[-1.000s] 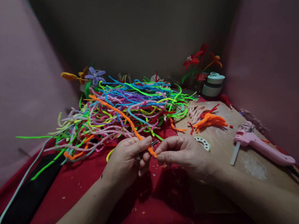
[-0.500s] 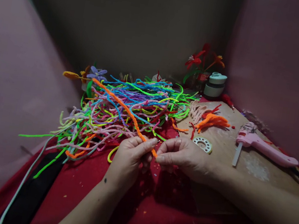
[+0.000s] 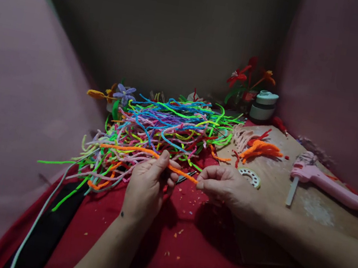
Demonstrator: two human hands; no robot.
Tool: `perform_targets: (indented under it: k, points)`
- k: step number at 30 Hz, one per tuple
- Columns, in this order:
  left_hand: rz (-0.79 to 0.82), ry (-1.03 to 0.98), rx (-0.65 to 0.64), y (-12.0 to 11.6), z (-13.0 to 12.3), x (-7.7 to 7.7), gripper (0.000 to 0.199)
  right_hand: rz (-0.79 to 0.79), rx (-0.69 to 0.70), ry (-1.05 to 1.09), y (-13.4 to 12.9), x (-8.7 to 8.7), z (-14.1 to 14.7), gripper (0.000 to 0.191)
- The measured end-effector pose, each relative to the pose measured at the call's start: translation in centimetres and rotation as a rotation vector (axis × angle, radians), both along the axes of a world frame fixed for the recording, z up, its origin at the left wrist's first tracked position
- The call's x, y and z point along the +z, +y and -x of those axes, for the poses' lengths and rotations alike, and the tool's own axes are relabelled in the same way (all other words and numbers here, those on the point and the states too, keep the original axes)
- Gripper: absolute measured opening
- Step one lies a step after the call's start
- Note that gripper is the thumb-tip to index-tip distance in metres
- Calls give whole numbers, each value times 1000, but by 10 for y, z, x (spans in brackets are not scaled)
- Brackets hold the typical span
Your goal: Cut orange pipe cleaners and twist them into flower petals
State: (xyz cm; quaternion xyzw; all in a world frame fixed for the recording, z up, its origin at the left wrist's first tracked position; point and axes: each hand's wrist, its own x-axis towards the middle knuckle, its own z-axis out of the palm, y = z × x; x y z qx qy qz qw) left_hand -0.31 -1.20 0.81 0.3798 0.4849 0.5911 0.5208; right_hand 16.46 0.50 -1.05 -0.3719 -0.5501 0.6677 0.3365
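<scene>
An orange pipe cleaner (image 3: 131,149) stretches nearly level across the front of a heap of many-coloured pipe cleaners (image 3: 167,123). My left hand (image 3: 148,184) is closed on it partway along, thumb on top. At its right end, my right hand (image 3: 221,184) pinches the tip between thumb and fingers. A short straight length spans the gap between the two hands. Behind that gap, partly hidden, a thin metal tool (image 3: 187,176) lies on the red cloth (image 3: 177,243).
On the brown board (image 3: 280,142) at right lie a pink glue gun (image 3: 328,184), a bundle of orange pieces (image 3: 260,151) and a white disc with holes (image 3: 249,178). Fuzzy flowers (image 3: 240,75) and a mint-lidded container (image 3: 263,106) stand behind. A pale cable (image 3: 40,211) runs down the left.
The pipe cleaner's far end has swung down toward level. My hands have moved apart, baring more of it between them. The whole view has shifted slightly.
</scene>
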Motion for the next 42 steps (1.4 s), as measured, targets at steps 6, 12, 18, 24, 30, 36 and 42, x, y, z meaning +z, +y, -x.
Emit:
perform_targets:
  k: [6,12,18,24,30,36,42]
  points:
    - [-105,-77,127,4,10,4,27,-152,-66,-163,1,8,0,15]
    - [-191,-142,214,10,21,9,21,-145,-34,-203,9,13,-6,28]
    - [-249,-77,272,15,28,7,22,-184,71,-238,16,12,-11,22]
    - [-323,-86,394,20,35,7,22,-353,28,-402,18,13,-11,25]
    - [-326,-228,415,27,57,13,19,-550,67,-473,22,8,-11,21]
    - [-355,-293,366,27,63,15,16,-719,56,-573,22,4,-11,21]
    - [-305,-346,319,24,49,14,12,-159,413,-202,16,4,-12,22]
